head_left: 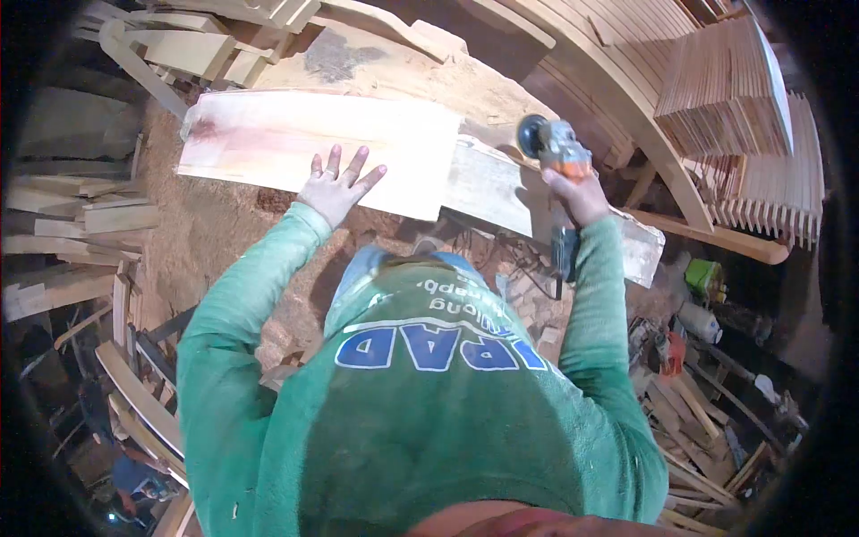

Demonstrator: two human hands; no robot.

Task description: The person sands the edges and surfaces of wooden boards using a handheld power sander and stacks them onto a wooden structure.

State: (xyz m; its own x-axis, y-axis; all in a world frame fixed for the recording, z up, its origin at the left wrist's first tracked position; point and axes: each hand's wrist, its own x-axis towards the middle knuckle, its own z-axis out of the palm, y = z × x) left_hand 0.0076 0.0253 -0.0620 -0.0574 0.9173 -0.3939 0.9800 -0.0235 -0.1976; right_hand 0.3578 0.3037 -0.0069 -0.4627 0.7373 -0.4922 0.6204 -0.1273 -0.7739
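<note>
My left hand [335, 185] lies flat with fingers spread on the near edge of a wide, pale wooden board [394, 152]. Reddish marks show at the board's left end. In my right hand [580, 195] is an angle grinder [562, 143], grey with an orange band, its round dark disc at the upper left. The grinder is up to the right of the board, apart from it. Its rear end hangs below my wrist. Under the board's right end runs a worn, greyish plank [501, 183], which extends beneath the grinder.
Sawdust covers the ground around the plank. Curved wooden pieces [591, 80] and a stack of cut slats [725, 89] stand at the upper right. More timber [80, 215] is piled at left. Scrap wood [689, 412] lies at lower right. Another person [139, 474] shows at lower left.
</note>
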